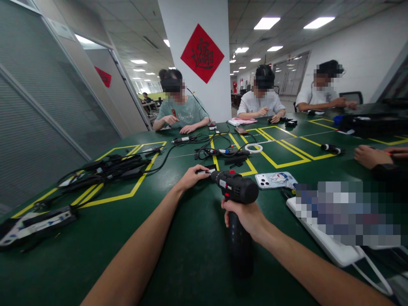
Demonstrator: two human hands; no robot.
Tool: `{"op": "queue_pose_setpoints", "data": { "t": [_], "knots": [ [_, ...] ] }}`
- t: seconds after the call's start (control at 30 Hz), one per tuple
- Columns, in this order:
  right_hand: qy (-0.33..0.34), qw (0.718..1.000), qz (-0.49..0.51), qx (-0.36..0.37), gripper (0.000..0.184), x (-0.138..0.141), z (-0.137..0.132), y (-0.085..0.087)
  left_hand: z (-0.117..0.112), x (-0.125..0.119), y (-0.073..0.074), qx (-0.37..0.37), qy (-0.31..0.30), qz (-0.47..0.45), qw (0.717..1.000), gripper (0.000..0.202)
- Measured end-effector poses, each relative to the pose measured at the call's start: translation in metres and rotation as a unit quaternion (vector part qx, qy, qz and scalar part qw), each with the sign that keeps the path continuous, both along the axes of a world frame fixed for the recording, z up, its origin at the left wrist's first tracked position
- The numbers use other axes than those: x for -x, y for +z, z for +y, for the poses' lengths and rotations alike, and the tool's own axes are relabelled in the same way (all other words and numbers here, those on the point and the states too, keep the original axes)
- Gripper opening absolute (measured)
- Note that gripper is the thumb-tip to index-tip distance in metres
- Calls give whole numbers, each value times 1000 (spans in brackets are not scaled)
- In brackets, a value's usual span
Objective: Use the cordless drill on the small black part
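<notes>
My right hand (245, 216) is wrapped round the grip of a black cordless drill (237, 191) with red and white marks, held upright over the green table (191, 238). The drill's nose points left. My left hand (191, 176) pinches a small silver bit (204, 171) at the drill's chuck, fingers closed round it. A small black flat piece (210, 167) lies just behind the fingers.
A phone in a cartoon case (276, 179) lies right of the drill, a white device (331, 246) beyond it. Black cables and tools (108, 168) spread at left, a power strip (38, 223) near the left edge. Three people sit opposite; another person's hand (371, 156) rests at right.
</notes>
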State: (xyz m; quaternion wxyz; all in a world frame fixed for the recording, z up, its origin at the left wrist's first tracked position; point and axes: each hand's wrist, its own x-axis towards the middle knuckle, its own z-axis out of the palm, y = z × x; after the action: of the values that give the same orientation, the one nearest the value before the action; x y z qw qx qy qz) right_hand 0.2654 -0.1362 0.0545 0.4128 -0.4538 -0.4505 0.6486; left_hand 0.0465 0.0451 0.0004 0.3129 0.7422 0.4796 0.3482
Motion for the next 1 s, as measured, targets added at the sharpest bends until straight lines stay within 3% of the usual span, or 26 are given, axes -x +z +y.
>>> {"op": "queue_pose_setpoints", "data": {
  "t": [1.0],
  "knots": [
    [7, 1000, 20, -14, 12, -6, 6, -4, 1, 1, -4, 0, -5, -21, 1000, 40]
  ]
}}
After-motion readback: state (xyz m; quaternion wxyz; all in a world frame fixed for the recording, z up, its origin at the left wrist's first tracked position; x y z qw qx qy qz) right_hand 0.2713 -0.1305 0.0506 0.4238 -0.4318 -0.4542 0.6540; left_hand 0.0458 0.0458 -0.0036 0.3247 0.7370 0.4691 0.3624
